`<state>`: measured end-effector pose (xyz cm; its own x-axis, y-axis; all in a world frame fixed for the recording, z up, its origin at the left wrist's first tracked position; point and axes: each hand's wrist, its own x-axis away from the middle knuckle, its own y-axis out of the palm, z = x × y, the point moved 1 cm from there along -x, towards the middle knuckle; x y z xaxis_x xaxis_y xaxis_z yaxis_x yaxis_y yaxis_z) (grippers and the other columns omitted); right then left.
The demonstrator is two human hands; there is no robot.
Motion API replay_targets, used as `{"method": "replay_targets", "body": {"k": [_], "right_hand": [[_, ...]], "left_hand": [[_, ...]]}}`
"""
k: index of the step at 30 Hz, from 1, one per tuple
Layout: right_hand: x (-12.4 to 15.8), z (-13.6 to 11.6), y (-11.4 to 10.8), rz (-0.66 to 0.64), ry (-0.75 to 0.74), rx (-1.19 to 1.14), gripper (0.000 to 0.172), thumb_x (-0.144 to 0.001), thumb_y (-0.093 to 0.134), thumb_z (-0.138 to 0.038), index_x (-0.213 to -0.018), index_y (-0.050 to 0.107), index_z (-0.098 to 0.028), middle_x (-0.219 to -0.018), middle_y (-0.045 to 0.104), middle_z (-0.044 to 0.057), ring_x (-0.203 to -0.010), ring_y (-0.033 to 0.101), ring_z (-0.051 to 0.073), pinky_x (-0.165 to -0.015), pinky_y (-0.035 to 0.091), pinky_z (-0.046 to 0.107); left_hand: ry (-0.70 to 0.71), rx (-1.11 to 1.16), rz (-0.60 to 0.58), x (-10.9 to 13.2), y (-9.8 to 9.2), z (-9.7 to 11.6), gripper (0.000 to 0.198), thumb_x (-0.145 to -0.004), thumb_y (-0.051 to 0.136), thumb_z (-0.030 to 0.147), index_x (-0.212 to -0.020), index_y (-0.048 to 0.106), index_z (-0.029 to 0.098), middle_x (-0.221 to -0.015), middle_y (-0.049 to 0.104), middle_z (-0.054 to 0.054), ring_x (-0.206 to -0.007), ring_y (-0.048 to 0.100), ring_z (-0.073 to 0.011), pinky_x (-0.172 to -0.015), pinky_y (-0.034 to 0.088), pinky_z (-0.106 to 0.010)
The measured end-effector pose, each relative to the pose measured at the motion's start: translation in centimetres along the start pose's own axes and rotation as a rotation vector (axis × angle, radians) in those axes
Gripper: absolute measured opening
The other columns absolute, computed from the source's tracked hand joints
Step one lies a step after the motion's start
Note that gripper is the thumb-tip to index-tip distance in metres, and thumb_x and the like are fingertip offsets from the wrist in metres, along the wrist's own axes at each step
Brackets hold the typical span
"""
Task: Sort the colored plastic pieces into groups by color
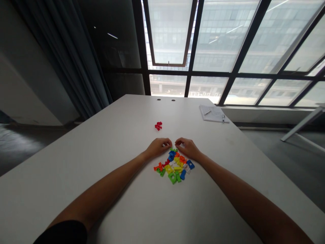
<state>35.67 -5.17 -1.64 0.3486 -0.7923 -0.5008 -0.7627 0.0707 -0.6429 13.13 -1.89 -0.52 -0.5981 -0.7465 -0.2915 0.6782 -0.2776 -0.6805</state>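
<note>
A heap of several small plastic pieces [175, 166] in red, orange, yellow, green, blue and white lies on the white table [106, 149]. My left hand [158, 147] rests at the far left edge of the heap, fingers curled inward in a pinch. My right hand [186, 147] rests at the far right edge, fingers curled the same way. The fingertips of both hands nearly meet above a green piece [173, 149]. What each pinch holds is too small to name. A separate little group of red pieces [158, 126] lies farther back on the table.
A sheet of paper with a pen [212, 113] lies at the table's far right corner. Two round cable holes [166, 100] sit near the far edge. Big windows stand behind the table, a dark curtain at left.
</note>
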Motion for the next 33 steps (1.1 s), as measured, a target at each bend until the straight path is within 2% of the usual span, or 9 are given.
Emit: {"method": "replay_targets", "body": {"k": [4, 8, 12, 15, 18, 22, 27, 30, 33], "right_hand": [[-0.1, -0.1, 0.1, -0.044, -0.022, 0.102, 0.013, -0.086, 0.067, -0.012, -0.094, 0.072, -0.020, -0.089, 0.073, 0.003, -0.083, 0.067, 0.019, -0.083, 0.052, 0.031], [0.0, -0.4, -0.2, -0.046, -0.042, 0.058, 0.020, -0.085, 0.064, -0.009, -0.098, 0.073, -0.022, -0.094, 0.074, 0.002, -0.088, 0.068, 0.019, -0.086, 0.052, 0.031], [0.0, -0.5, -0.3, -0.098, -0.073, 0.084, 0.016, -0.083, 0.069, -0.012, -0.092, 0.075, -0.022, -0.091, 0.075, 0.002, -0.088, 0.068, 0.020, -0.088, 0.052, 0.033], [-0.1, -0.3, -0.2, -0.100, -0.063, 0.118, 0.011, -0.085, 0.068, -0.013, -0.088, 0.075, -0.021, -0.086, 0.074, 0.003, -0.084, 0.067, 0.020, -0.086, 0.052, 0.033], [-0.1, 0.0, 0.0, -0.066, -0.019, 0.109, 0.013, -0.089, 0.064, -0.013, -0.095, 0.073, -0.021, -0.092, 0.075, 0.004, -0.087, 0.068, 0.020, -0.085, 0.052, 0.033], [0.1, 0.1, -0.1, -0.013, 0.036, 0.034, 0.021, -0.089, 0.063, -0.016, -0.110, 0.066, -0.021, -0.096, 0.074, 0.003, -0.086, 0.070, 0.019, -0.083, 0.053, 0.031], [0.2, -0.2, -0.2, -0.008, -0.016, 0.035, 0.012, -0.088, 0.067, -0.018, -0.100, 0.067, -0.022, -0.091, 0.074, 0.001, -0.084, 0.070, 0.019, -0.087, 0.052, 0.033], [0.2, -0.4, -0.2, -0.025, -0.056, 0.011, 0.023, -0.090, 0.065, -0.016, -0.112, 0.067, -0.023, -0.102, 0.075, 0.002, -0.093, 0.071, 0.020, -0.092, 0.051, 0.035], [0.3, -0.5, -0.3, -0.036, -0.094, 0.007, 0.035, -0.089, 0.064, -0.015, -0.123, 0.064, -0.024, -0.109, 0.074, 0.004, -0.101, 0.069, 0.021, -0.096, 0.050, 0.037]], "left_hand": [[-0.011, -0.044, -0.008, 0.1, 0.3, 0.1, 0.016, -0.090, 0.062, 0.031, -0.094, 0.073, 0.020, -0.088, 0.075, -0.001, -0.077, 0.068, -0.0159, -0.071, 0.051, -0.025], [0.018, -0.076, 0.017, 0.3, 0.1, 0.4, 0.020, -0.092, 0.057, 0.028, -0.101, 0.073, 0.021, -0.091, 0.075, -0.001, -0.075, 0.066, -0.0151, -0.070, 0.050, -0.025], [0.119, -0.083, -0.078, 0.5, -0.4, 0.8, 0.028, -0.085, 0.061, 0.023, -0.110, 0.074, 0.022, -0.101, 0.073, -0.003, -0.077, 0.065, -0.0140, -0.071, 0.050, -0.024], [0.142, -0.110, -0.114, 0.4, -0.4, 0.6, 0.024, -0.086, 0.065, 0.027, -0.107, 0.076, 0.022, -0.095, 0.073, -0.003, -0.077, 0.064, -0.0147, -0.073, 0.050, -0.024], [0.100, -0.072, -0.086, 0.2, -0.2, 0.1, 0.024, -0.092, 0.061, 0.034, -0.108, 0.075, 0.021, -0.096, 0.074, -0.003, -0.079, 0.066, -0.0152, -0.075, 0.051, -0.025], [0.023, 0.018, 0.009, 0.1, -0.2, -0.2, 0.034, -0.093, 0.062, 0.039, -0.120, 0.069, 0.021, -0.101, 0.075, -0.004, -0.080, 0.067, -0.0159, -0.076, 0.053, -0.027], [0.004, 0.058, 0.120, 0.2, -0.3, 0.1, 0.044, -0.090, 0.068, 0.043, -0.129, 0.064, 0.023, -0.096, 0.074, -0.003, -0.080, 0.067, -0.0160, -0.077, 0.054, -0.028], [0.024, 0.062, 0.106, 0.1, -0.2, 0.0, 0.057, -0.087, 0.073, 0.041, -0.141, 0.057, 0.026, -0.096, 0.075, -0.001, -0.079, 0.068, -0.0154, -0.078, 0.055, -0.028], [0.035, 0.076, 0.063, 0.1, 0.0, -0.4, 0.053, -0.087, 0.072, 0.038, -0.138, 0.062, 0.024, -0.098, 0.077, -0.002, -0.081, 0.070, -0.0160, -0.080, 0.056, -0.028]]}}
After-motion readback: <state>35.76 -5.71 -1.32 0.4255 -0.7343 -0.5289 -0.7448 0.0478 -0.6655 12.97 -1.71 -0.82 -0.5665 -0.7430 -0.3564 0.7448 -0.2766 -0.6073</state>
